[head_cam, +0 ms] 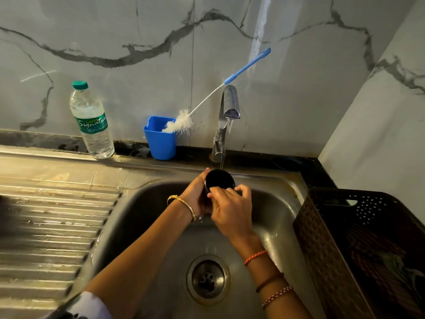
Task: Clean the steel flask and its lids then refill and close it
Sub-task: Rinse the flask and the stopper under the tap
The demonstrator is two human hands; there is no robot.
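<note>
Head view shows the rinsing step: left hand [195, 194] grips the steel flask [219, 179] under the tap [231, 102] stream, right hand [230, 208] fingers curl at its rim; next, probably, scrubbing with the bottle brush [184, 122].

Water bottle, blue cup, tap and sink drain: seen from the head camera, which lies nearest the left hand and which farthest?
Measured from the left hand, which grips the dark flask under the running tap:
1. Tap, just behind, slightly right.
2. Blue cup and drain: too close to call; the cup sits behind-left at the wall, the drain in front, in the sink's bottom.
3. Water bottle, far left at the wall.
</note>
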